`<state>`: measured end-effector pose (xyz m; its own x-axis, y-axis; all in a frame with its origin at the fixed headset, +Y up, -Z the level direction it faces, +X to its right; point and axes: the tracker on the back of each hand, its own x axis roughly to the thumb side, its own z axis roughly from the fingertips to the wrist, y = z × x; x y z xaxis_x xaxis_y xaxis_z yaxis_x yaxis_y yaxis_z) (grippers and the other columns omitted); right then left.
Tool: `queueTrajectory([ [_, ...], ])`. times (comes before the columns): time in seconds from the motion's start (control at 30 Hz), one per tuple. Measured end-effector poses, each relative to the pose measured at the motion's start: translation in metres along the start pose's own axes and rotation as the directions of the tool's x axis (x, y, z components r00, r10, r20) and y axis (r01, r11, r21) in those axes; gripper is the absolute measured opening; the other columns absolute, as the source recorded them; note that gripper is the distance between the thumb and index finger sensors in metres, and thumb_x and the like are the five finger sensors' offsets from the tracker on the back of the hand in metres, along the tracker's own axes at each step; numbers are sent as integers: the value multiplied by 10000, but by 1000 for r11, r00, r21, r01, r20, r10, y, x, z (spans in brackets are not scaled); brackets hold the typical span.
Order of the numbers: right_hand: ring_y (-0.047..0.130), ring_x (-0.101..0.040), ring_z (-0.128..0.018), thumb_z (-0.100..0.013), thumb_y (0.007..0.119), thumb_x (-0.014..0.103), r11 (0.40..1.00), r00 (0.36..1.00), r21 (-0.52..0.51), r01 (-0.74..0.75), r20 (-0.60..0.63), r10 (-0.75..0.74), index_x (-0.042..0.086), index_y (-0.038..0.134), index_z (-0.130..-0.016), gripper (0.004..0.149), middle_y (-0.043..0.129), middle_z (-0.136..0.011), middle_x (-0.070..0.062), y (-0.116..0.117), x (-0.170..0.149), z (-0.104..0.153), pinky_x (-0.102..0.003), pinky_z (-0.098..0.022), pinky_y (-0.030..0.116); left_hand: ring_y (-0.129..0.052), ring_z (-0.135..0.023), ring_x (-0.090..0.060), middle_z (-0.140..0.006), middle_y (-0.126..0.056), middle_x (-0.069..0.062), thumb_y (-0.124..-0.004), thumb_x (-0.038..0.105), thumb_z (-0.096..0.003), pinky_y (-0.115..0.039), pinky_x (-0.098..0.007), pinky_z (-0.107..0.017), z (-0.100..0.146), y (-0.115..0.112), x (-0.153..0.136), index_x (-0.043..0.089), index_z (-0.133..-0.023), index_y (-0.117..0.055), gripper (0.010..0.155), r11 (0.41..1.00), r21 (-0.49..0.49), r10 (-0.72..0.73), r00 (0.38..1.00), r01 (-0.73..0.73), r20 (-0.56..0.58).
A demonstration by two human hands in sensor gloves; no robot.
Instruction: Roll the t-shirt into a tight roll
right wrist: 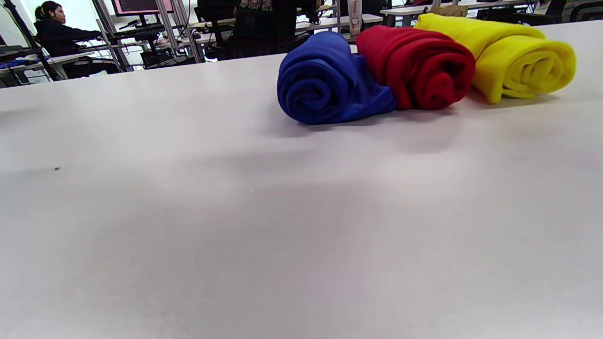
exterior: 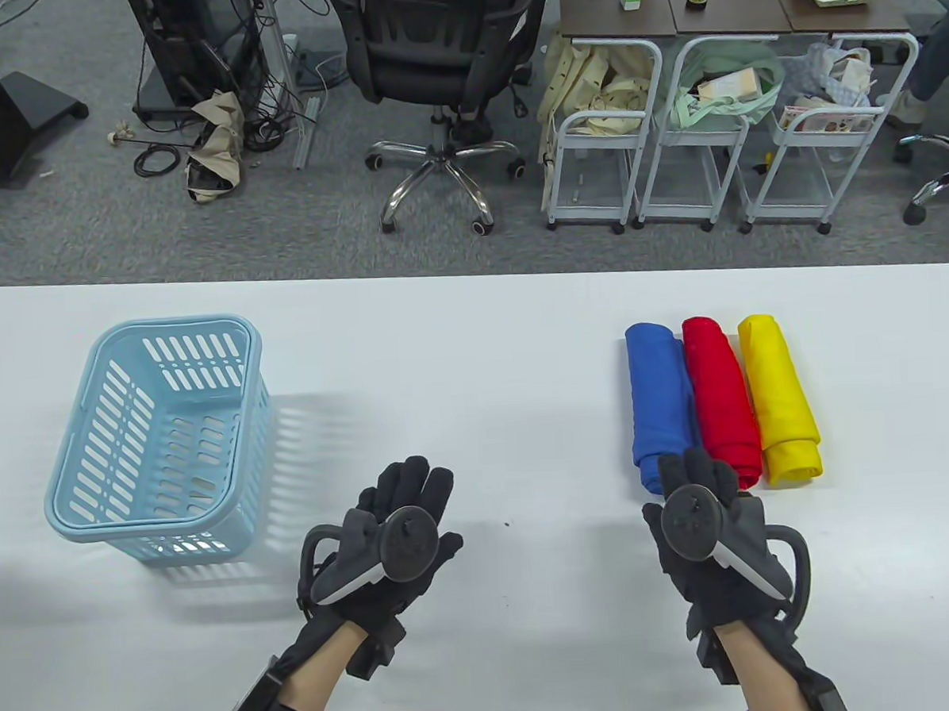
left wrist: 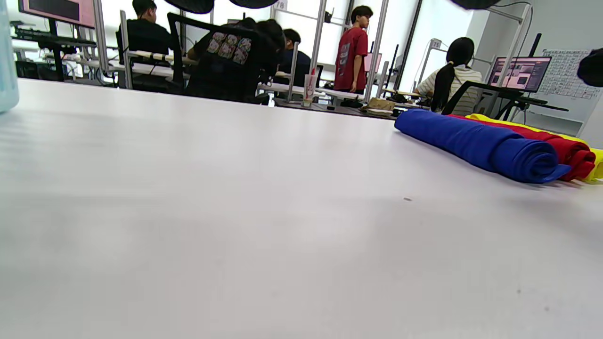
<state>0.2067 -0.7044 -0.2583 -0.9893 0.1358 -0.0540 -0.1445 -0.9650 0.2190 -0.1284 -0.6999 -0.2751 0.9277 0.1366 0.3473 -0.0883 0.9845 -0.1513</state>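
Presently: three rolled t-shirts, one basket.
Blue roll, red roll, yellow roll touching; left hand, right hand relaxed, empty; basket apart.

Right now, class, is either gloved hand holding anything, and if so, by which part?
Nothing is held. The left hand hovers over bare table, and the right hand sits just short of the blue roll, its fingers straight, gripping nothing.

Grey carpet floor. Black office chair on chrome base. Brown desks over three white carts. Cables at left.
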Motion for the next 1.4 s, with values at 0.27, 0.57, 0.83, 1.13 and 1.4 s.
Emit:
queueTrajectory([
  [0.27, -238, -394, -1040, -641, 443, 532, 996, 986, 80, -33, 164, 20, 240, -114, -1112, 785, -238, -1118, -70, 16, 6, -5, -645, -738, 34, -314, -1153, -373, -1241, -211, -82, -463, 546, -533, -399, -588, -812, 3, -26, -8, 356, -1142, -322, 653, 991, 121, -54, 997, 62, -61],
  [0.57, -323, -371, -974, -645, 444, 524, 989, 969, 1, -147, 202, 143, 248, -132, -1099, 784, -295, -1076, -58, 15, 22, 8, -614, -708, -49, -140, -1149, -402, -1231, -63, -93, -406, 627, -504, -159, -697, -752, 9, -16, -19, 358, -1135, -137, 736, 960, 204, -165, 976, 192, -139],
  [0.83, -318, -376, -965, -634, 455, 538, 989, 975, 72, -130, 190, 114, 241, -114, -1105, 796, -281, -1079, -66, 25, 16, 0, -613, -688, -63, -101, -1136, -408, -1217, -21, -99, -365, 636, -493, -132, -703, -739, 7, -18, -24, 352, -1129, -104, 744, 971, 165, -149, 978, 172, -143],
  [1.13, -260, -406, -984, -628, 463, 538, 990, 974, 98, -100, 211, 77, 218, -52, -1129, 787, -225, -1103, -97, 27, 16, 2, -635, -694, -4, -133, -1136, -416, -1224, -59, -109, -407, 632, -501, -158, -699, -743, 7, -16, -31, 340, -1142, -166, 745, 974, 134, -158, 973, 182, -171],
  [1.4, -226, -418, -996, -622, 471, 538, 988, 968, 108, -115, 237, 87, 207, -25, -1136, 787, -196, -1113, -110, 29, 22, 5, -639, -700, 27, -164, -1140, -416, -1230, -93, -112, -427, 625, -505, -178, -698, -748, 7, -16, -32, 335, -1148, -213, 737, 976, 125, -155, 973, 177, -169],
])
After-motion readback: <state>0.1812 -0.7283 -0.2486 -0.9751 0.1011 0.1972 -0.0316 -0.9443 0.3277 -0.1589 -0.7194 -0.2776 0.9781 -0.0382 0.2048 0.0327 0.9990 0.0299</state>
